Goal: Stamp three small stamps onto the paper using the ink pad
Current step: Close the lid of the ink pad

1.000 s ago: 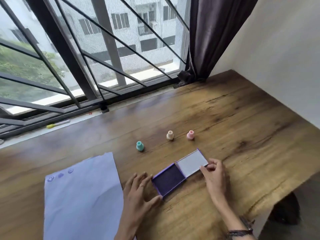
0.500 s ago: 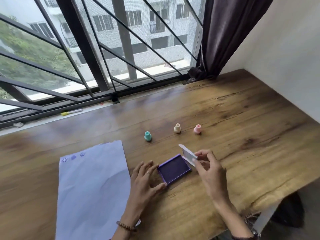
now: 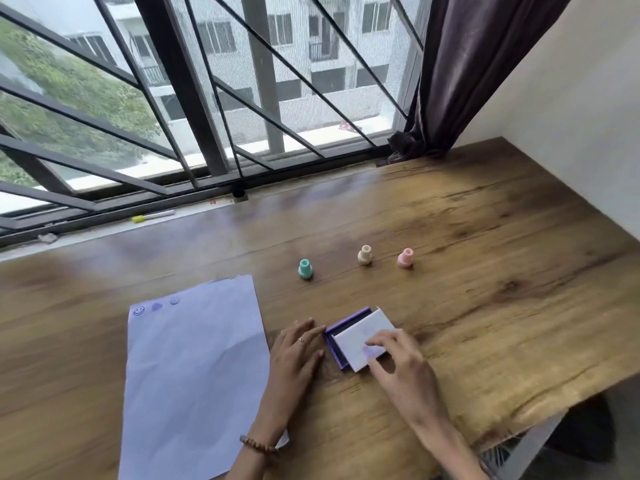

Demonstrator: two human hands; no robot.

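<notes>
A pale lilac paper (image 3: 194, 368) lies on the wooden table (image 3: 485, 306) and carries three purple stamp marks near its top left corner. Three small stamps stand upright behind: teal (image 3: 305, 268), cream (image 3: 364, 255) and pink (image 3: 405, 258). The purple ink pad (image 3: 346, 325) sits near the front, its white lid (image 3: 360, 336) folded down almost flat over the pad. My right hand (image 3: 398, 362) presses its fingertips on the lid. My left hand (image 3: 294, 355) rests flat with fingertips against the pad's left edge.
A barred window runs along the table's far side, with a yellow-capped marker (image 3: 152, 216) on the sill. A dark curtain (image 3: 467, 71) hangs at the back right beside a white wall. The table's front right edge drops off near my right forearm.
The ink pad's lid lay flat open to the right, was lifted upright by my right hand, and now lies folded down over the pad. My left hand stayed at the pad.
</notes>
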